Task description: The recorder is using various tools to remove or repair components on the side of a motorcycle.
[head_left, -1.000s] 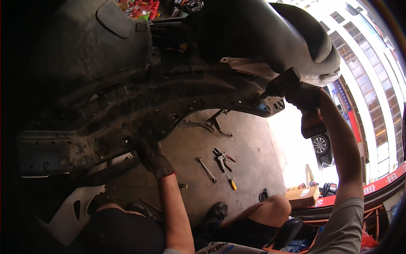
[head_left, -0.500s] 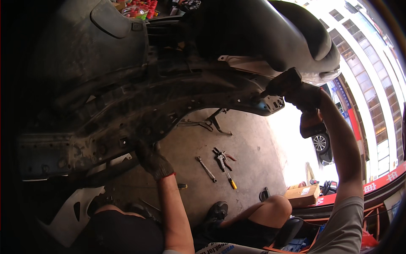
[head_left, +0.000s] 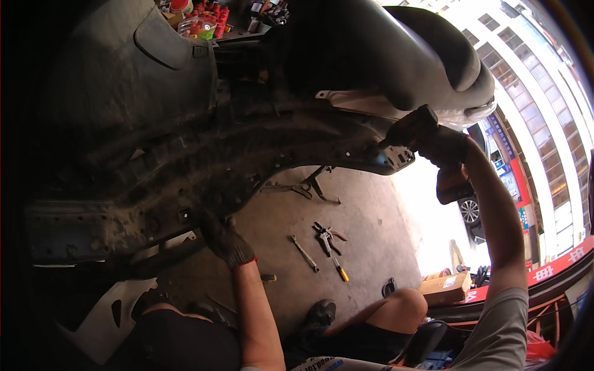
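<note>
A long, dark, curved metal car-body rail (head_left: 204, 167) with several holes crosses the view. My right hand (head_left: 444, 147), in a dark glove, is closed round the grip of a cordless power driver (head_left: 413, 127). Its nose points left at the rail's right end; whether the tip touches is too dark to tell. Below the fist hangs the tool's battery. At the rail's lower edge, my gloved left hand (head_left: 228, 241) appears to grip the metal, its thumb showing and its fingers mostly lost in shadow.
On the concrete floor lie a wrench (head_left: 304, 253), pliers (head_left: 326, 238) and a yellow-handled screwdriver (head_left: 341, 270). A metal stand (head_left: 306, 187) is under the rail. Large grey body panels (head_left: 396, 49) hang above. A white panel (head_left: 108, 315) is at lower left, a cardboard box (head_left: 445, 288) at right.
The view has shifted slightly. Both hands keep about the same places on the rail and the driver, and the driver stays at the rail's right end.
</note>
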{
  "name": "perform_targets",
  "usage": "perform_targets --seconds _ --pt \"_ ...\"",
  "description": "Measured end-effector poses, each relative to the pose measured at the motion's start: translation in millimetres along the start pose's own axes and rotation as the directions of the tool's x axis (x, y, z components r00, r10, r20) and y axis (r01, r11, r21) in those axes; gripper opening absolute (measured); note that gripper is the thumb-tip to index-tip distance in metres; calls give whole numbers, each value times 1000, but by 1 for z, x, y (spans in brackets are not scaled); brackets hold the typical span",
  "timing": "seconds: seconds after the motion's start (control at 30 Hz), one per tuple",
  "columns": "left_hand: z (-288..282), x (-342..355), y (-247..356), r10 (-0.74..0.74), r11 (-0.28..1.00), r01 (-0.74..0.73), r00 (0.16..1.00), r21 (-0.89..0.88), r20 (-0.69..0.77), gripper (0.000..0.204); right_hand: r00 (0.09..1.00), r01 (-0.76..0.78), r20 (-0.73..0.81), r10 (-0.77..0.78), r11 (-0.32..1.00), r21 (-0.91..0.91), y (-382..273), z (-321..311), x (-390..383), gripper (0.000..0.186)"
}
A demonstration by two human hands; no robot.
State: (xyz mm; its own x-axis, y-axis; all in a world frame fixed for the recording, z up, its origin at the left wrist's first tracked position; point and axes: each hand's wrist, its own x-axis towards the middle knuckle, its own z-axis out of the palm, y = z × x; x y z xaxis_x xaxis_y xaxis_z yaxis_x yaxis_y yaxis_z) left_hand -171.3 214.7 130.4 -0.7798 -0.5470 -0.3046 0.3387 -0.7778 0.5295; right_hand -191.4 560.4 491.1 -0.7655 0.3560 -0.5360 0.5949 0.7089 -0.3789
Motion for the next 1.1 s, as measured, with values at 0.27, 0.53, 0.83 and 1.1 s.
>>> perform_targets --seconds 0.27,0.53,0.83,1.1 --pt "-11 1 -5 -38 988 33 999 148 32 53 974 96 -208 -92 995 10 29 -17 -26 21" --pt "-15 2 -2 38 904 -76 994 421 98 47 960 -4 -277 44 990 143 83 -28 -36 20" --pt "5 -8 -2 105 935 -124 992 332 72 45 950 -60 -278 141 958 279 133 -46 -4 17" --pt "-6 0 -13 197 936 -206 979 287 58 51 971 -96 -188 148 960 262 123 -55 16 15"
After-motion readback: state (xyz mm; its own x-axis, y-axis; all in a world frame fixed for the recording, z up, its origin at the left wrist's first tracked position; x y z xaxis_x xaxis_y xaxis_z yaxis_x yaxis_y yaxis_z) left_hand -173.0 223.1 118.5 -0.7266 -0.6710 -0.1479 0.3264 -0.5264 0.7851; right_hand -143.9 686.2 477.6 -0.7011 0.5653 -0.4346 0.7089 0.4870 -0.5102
